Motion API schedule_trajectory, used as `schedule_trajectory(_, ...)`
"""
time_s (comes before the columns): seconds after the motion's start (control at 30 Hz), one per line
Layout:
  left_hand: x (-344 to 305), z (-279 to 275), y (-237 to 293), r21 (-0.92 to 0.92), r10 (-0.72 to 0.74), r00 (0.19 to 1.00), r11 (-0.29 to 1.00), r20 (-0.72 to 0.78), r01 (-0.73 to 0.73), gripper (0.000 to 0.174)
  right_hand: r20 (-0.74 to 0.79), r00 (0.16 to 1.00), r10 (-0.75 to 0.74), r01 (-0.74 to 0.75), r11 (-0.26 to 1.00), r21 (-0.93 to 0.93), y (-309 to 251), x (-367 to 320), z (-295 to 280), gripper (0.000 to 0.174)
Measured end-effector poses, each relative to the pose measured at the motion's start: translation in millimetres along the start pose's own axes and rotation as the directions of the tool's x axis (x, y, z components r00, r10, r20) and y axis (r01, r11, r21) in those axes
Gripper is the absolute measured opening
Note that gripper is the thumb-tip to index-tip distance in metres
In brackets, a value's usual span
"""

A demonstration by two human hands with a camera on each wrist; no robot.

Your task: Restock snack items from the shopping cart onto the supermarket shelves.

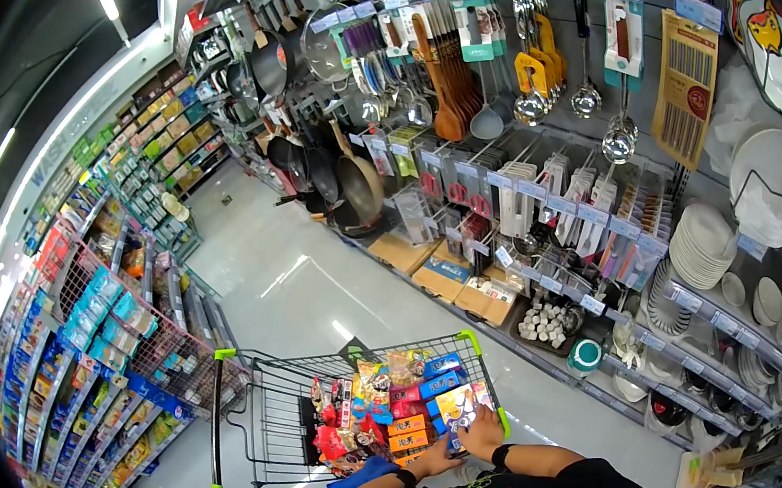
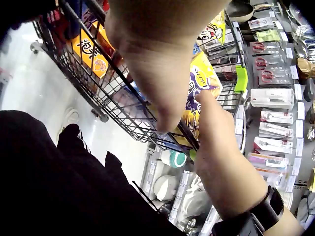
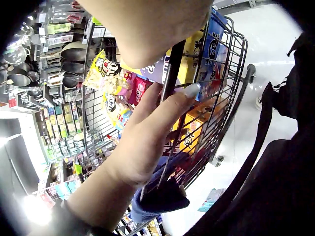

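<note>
A black wire shopping cart with green corners stands in front of the person, loaded with snacks at its near right end. At the near rim, the left hand grips the bar, its thumb outside and fingers inside in the right wrist view. Orange boxes lie just beyond these fingers. The right hand lies over the rim beside the left one, its fingers against a yellow and purple snack bag. Blue boxes and a yellow-and-blue snack bag are packed farther in.
A blue cloth hangs at the cart's near side. Kitchenware shelves line the right, with ladles, pans and plates. Snack racks stand on the left, and a shiny aisle floor runs ahead.
</note>
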State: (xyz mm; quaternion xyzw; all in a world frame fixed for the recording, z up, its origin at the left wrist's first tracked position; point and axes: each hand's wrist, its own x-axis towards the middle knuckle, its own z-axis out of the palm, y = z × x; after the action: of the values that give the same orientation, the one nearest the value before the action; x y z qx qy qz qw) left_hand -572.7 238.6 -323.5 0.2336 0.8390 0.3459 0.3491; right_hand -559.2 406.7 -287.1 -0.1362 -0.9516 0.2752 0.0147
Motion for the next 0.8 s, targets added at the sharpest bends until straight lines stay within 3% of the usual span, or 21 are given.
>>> schedule_trajectory(0.1, -3, -7, 10, 0.069, 0.081, 0.995, 0.995, -0.057, -0.077, 0.101, 0.008, 1.000, 0.023, -0.023, 0.998, 0.055, 1, 4, 4, 0.069)
schedule_trajectory(0.23, 3, -3, -6, 0.028, 0.053, 0.995, 0.998, -0.079, -0.051, 0.096, 0.048, 0.999, 0.026, -0.030, 0.996, 0.087, -1, 8, 3, 0.072)
schedule_trajectory(0.33, 7, -2, -15, 0.210, 0.180, 0.975, 0.966, -0.132, -0.150, 0.103, 0.062, 0.998, 0.021, -0.025, 0.997, 0.075, 0, 12, 4, 0.074)
schedule_trajectory(0.43, 6, -2, -20, 0.140, 0.109, 0.988, 0.986, -0.108, -0.094, 0.104, 0.046, 0.999, 0.024, -0.028, 0.995, 0.093, 1, 9, 8, 0.078)
schedule_trajectory(0.47, 0, -9, -7, 0.016, 0.035, 0.998, 0.999, -0.047, -0.034, 0.105, 0.067, 0.997, 0.033, -0.040, 0.993, 0.111, -2, 9, 6, 0.077)
schedule_trajectory(0.57, -5, -12, 0, 0.205, -0.005, 0.998, 0.979, -0.068, 0.019, 0.102, 0.076, 0.996, 0.049, -0.061, 0.985, 0.160, -4, 8, 6, 0.076)
schedule_trajectory(0.6, -6, -15, 1, 0.142, -0.023, 0.999, 0.989, -0.036, 0.028, 0.105, 0.071, 0.996, 0.047, -0.058, 0.985, 0.165, -4, 8, 6, 0.075)
schedule_trajectory(0.7, -7, -12, -10, 0.241, 0.020, 0.996, 0.970, -0.088, 0.002, 0.109, 0.103, 0.993, 0.058, -0.079, 0.975, 0.207, -10, 7, 3, 0.073)
schedule_trajectory(0.8, -10, -16, -4, 0.162, 0.018, 0.995, 0.987, -0.098, -0.002, 0.109, 0.117, 0.991, 0.069, -0.096, 0.964, 0.247, -13, 6, -3, 0.072)
